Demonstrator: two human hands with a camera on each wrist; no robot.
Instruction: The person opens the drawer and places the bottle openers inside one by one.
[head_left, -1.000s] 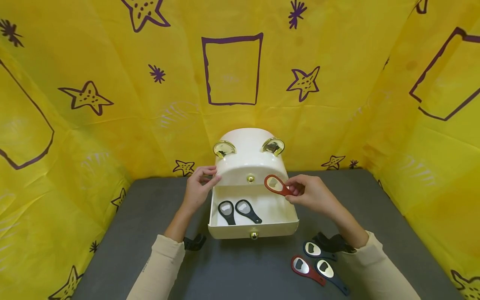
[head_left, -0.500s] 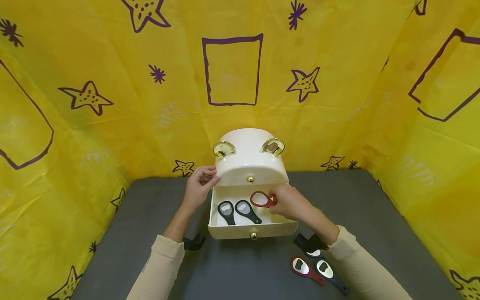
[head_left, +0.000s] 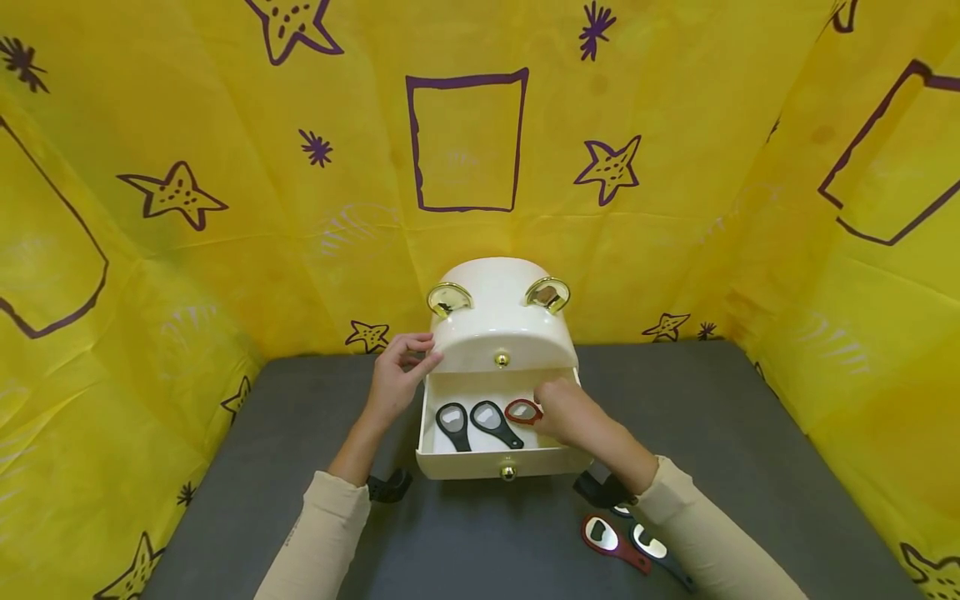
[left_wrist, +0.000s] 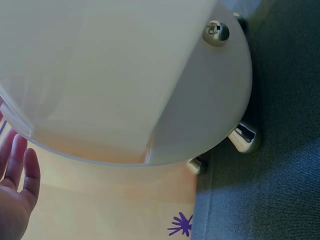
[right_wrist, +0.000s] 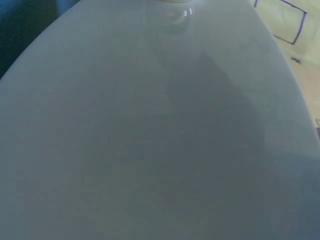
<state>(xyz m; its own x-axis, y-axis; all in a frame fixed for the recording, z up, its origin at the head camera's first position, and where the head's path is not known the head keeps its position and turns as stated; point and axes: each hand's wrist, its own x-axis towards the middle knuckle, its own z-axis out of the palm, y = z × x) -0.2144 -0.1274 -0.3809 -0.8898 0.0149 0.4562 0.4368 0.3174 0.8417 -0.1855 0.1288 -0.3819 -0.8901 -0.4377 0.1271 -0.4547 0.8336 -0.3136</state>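
Note:
A cream cabinet [head_left: 495, 308] with gold ears stands on the table, its lower drawer [head_left: 468, 464] pulled out. Inside the drawer, two black bottle openers lie side by side, a left one [head_left: 453, 423] and a right one [head_left: 491, 419]. To their right my right hand [head_left: 570, 414] pinches a red bottle opener [head_left: 521, 411] by its handle, low in the drawer; the handle is mostly hidden by the fingers. My left hand [head_left: 396, 373] rests its fingertips against the cabinet's left side, fingers loosely extended, also in the left wrist view. In the right wrist view, the drawer front [right_wrist: 150, 125] hides the hand.
On the dark table [head_left: 450, 550], right of the drawer and partly under the right forearm, lie another red bottle opener [head_left: 615, 546] and blue ones [head_left: 651, 543]. The upper drawer has a gold knob [head_left: 502, 360] and is closed. Yellow cloth [head_left: 360, 275] walls surround the table.
My right hand has carried the red bottle opener left and down, from above the drawer's right side into it, beside the black ones. The left hand has stayed in place.

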